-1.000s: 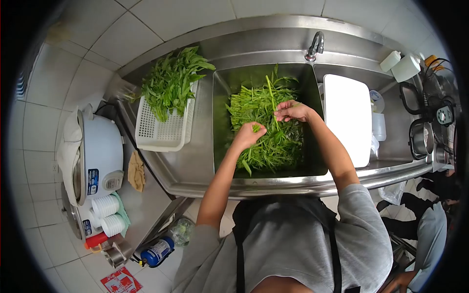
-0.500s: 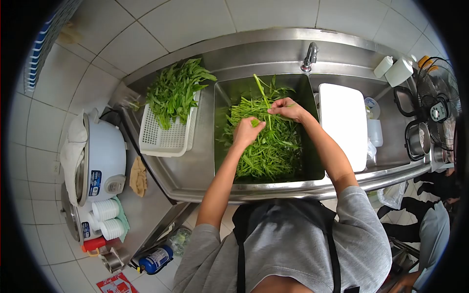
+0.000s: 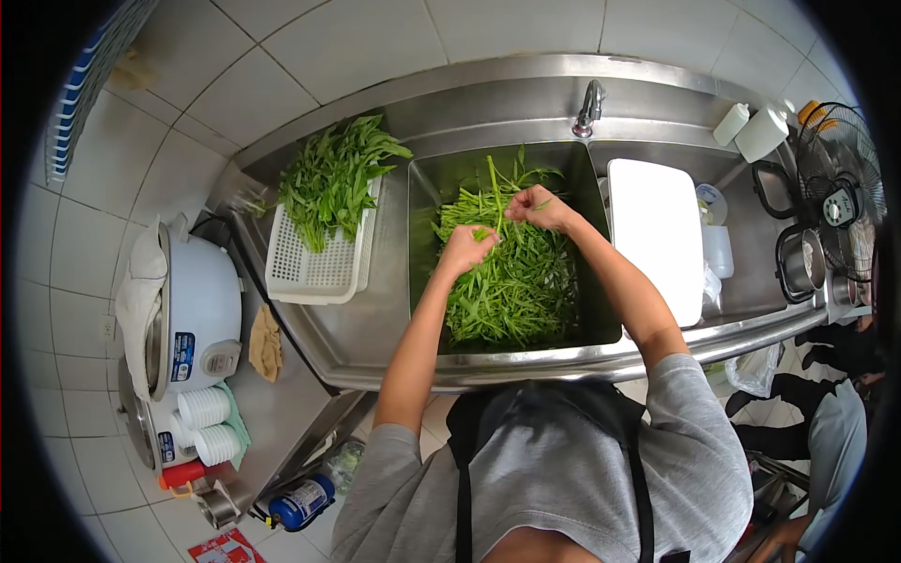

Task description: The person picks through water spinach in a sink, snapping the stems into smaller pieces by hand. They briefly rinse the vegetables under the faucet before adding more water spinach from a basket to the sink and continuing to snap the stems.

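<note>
A steel sink basin (image 3: 589, 324) holds a heap of green leafy stems (image 3: 511, 300). Over the heap, my left hand (image 3: 466, 249) is closed on some greens, with bits of green showing at its fingertips. My right hand (image 3: 540, 207) pinches a long green stem (image 3: 496, 183) that stands up toward the back of the basin, just right of my left hand. To the left of the basin, a white perforated basket (image 3: 305, 272) carries a bunch of leafy greens (image 3: 333, 178).
A faucet (image 3: 589, 108) rises behind the basin. Right of it lie a white board (image 3: 655, 244), bottles (image 3: 762, 133), a pot (image 3: 802, 266) and a fan (image 3: 840, 206). A rice cooker (image 3: 202, 300) stands left. Another person's sleeve (image 3: 837, 436) shows at the lower right.
Both hands have shifted slightly left, my right hand a little nearer to my left. The upright stem now leans less and sits slightly lower.
</note>
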Tool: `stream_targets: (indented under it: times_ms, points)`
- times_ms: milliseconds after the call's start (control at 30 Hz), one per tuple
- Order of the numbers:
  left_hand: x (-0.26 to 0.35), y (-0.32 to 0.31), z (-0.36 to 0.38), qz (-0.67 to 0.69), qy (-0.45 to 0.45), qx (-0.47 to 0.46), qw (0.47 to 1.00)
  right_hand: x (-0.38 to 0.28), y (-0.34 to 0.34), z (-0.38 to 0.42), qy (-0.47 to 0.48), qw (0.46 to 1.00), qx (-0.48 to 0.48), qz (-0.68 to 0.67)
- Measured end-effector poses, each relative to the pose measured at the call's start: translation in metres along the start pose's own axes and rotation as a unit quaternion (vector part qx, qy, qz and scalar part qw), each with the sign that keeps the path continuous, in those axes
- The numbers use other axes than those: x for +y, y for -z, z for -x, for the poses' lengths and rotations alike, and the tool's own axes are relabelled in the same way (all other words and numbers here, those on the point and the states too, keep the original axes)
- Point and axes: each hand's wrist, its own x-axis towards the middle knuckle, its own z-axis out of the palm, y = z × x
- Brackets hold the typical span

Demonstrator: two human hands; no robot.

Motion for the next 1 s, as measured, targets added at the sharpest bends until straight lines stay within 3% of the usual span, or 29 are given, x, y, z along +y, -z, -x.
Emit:
stream_targets:
  times_ms: [200,300,400,533,633,700,733,767,833,867,933,1000]
  points:
    - [0.005,-0.003,-0.005,0.088,0.001,0.016,0.996,0.006,-0.017,-0.001,-0.004,0.999,0.009,-0.050]
    - [-0.006,-0.009,-0.008,0.057,0.026,0.031,0.998,0.009,-0.016,0.004,-0.022,0.999,-0.013,-0.037]
    - [-0.013,-0.017,0.001,-0.131,-0.013,0.029,0.991,0.009,-0.021,0.010,-0.044,0.996,-0.007,-0.072]
    - [-0.043,-0.038,0.014,-0.153,-0.043,0.034,0.987,0.028,-0.051,0.025,-0.077,0.984,-0.011,-0.162]
    - [-0.075,-0.047,0.008,-0.090,0.074,0.042,0.992,0.052,-0.082,0.036,-0.134,0.965,0.124,-0.187]
    - [-0.124,-0.055,-0.012,-0.020,0.086,0.119,0.989,0.066,-0.107,0.044,-0.160,0.930,0.227,-0.239]
    - [-0.113,-0.050,-0.006,0.016,0.093,0.157,0.983,0.084,-0.113,0.048,-0.179,0.928,0.242,-0.218]
    - [-0.104,-0.041,0.003,0.100,0.168,0.143,0.970,0.102,-0.113,0.052,-0.197,0.925,0.258,-0.196]
    - [-0.114,-0.030,0.004,0.077,0.173,0.126,0.974,0.124,-0.107,0.068,-0.238,0.931,0.235,-0.149]
    - [-0.114,-0.029,0.002,0.086,0.171,0.130,0.973,0.132,-0.093,0.079,-0.253,0.961,0.087,-0.064]
    - [-0.105,-0.026,-0.002,0.039,0.146,0.109,0.983,0.089,-0.059,0.086,-0.333,0.927,-0.097,0.142]
    - [-0.081,-0.021,-0.014,0.044,0.118,0.073,0.989,0.119,-0.028,0.069,-0.297,0.930,-0.004,0.217]
